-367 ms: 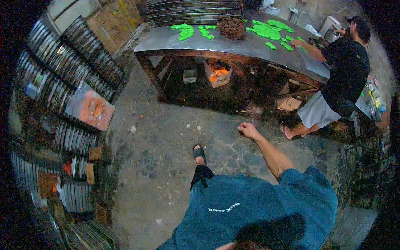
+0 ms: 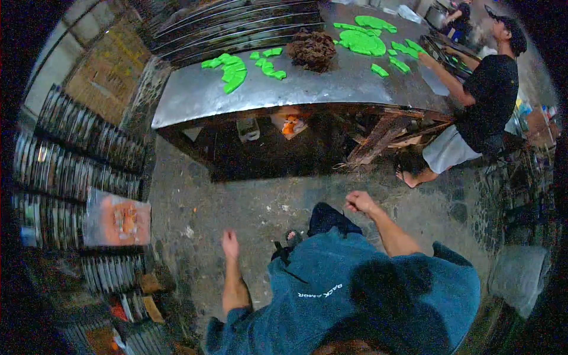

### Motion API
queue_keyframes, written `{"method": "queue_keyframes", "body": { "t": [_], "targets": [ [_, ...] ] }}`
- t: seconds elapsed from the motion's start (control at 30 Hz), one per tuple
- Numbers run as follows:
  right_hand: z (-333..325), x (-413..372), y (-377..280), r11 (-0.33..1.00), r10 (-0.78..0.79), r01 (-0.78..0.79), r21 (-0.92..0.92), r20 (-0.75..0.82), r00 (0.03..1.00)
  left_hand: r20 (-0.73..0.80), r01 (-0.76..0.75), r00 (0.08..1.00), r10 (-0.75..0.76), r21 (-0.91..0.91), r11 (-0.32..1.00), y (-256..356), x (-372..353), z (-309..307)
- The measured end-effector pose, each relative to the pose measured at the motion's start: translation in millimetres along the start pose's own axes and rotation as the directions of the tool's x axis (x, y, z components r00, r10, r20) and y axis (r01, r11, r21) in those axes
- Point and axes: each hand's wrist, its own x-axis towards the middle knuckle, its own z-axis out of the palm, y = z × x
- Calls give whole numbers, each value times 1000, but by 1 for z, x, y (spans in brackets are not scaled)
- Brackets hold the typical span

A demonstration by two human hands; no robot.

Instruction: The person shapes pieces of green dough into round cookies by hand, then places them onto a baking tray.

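My left hand (image 2: 230,243) hangs over the concrete floor left of my body; its fingers are blurred and too small to read. To the right, my right hand (image 2: 359,202) is held out in front of me with its fingers curled, touching nothing around it; whether anything is inside cannot be made out. Beyond both hands stands a metal-topped table (image 2: 195,100). On it lie bright green pieces (image 2: 232,71) at the left, a brown crumbly lump (image 2: 311,51) in the middle and a green round arrangement (image 2: 362,42) toward the right.
A person in a black shirt (image 2: 494,89) stands at the table's right end, a hand near green pieces. Another person (image 2: 458,18) is farther back. Stacked trays (image 2: 89,142) line the left, with a bag of orange pieces (image 2: 121,219). An orange-filled box (image 2: 289,125) sits under the table.
The table appears closer and larger. My left hand has come into view at the left. My right hand remains out in front, slightly lower in view. A second person now shows at the back.
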Motion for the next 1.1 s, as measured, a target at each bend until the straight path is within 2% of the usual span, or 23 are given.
{"method": "queue_keyframes", "body": {
  "t": [0.07, 0.13, 0.2, 0.27, 0.33, 0.4, 0.5, 0.53, 0.6, 0.63, 0.7, 0.73, 0.8, 0.83, 0.87, 0.93, 0.97, 1.03, 1.1],
  "targets": [
    [-10, 14, -48, 994, -102, 104, 14, -92, 990, -110, -154, 985, 133, -205, 967, 97, 97, -30],
    [-27, 34, -111, 972, -201, 216, 92, -144, 969, -184, -315, 947, 263, -373, 873, 215, 158, -49],
    [-53, 63, -183, 928, -352, 367, 63, -174, 920, -18, -205, 969, 248, -624, 754, 300, 224, -38],
    [-80, 96, -254, 874, -469, 486, -9, -272, 840, 59, -230, 927, 370, -689, 687, 362, 287, -7],
    [-105, 135, -323, 820, -494, 569, 65, -421, 761, 134, -228, 878, 460, -728, 647, 431, 338, 29],
    [-144, 195, -377, 783, -509, 608, 133, -426, 748, 193, -233, 842, 503, -711, 664, 488, 397, 71],
    [-178, 282, -450, 785, -506, 613, 90, -479, 718, 301, -52, 854, 425, -763, 644, 560, 468, 125],
    [-186, 305, -473, 792, -495, 604, 92, -482, 723, 312, -40, 852, 419, -761, 648, 580, 493, 140],
    [-195, 345, -499, 889, -408, 457, 19, -418, 812, 325, 7, 855, 404, -786, 618, 600, 529, 174],
    [-198, 366, -506, 899, -389, 438, 24, -415, 822, 340, 27, 857, 387, -780, 626, 611, 539, 186],
    [-196, 403, -505, 796, -584, 605, -19, -288, 759, 414, 58, 807, 420, -764, 643, 626, 545, 201],
    [-192, 416, -500, 813, -559, 583, -3, -287, 778, 436, 81, 808, 396, -748, 658, 623, 552, 216],
    [-184, 429, -498, 770, -622, 637, 42, -173, 764, 626, 326, 597, 501, -761, 562, 613, 561, 239],
    [-179, 421, -502, 760, -638, 649, -32, -231, 735, 639, 339, 597, 485, -749, 570, 621, 552, 232],
    [-180, 424, -496, 774, -619, 633, -19, -232, 750, 642, 350, 592, 486, -749, 562, 639, 534, 212],
    [-183, 431, -487, 761, -601, 603, 239, -93, 794, 657, 371, 587, 474, -738, 563, 642, 515, 200],
    [-177, 416, -492, 783, -544, 549, 292, -107, 832, 655, 348, 602, 458, -731, 588, 642, 513, 199],
    [-165, 380, -492, 783, -528, 527, 331, -94, 844, 649, 294, 603, 465, -722, 626, 640, 501, 191],
    [-154, 356, -474, 786, -511, 502, 361, -79, 856, 619, 285, 608, 498, -755, 591, 619, 483, 200]
  ]
}}
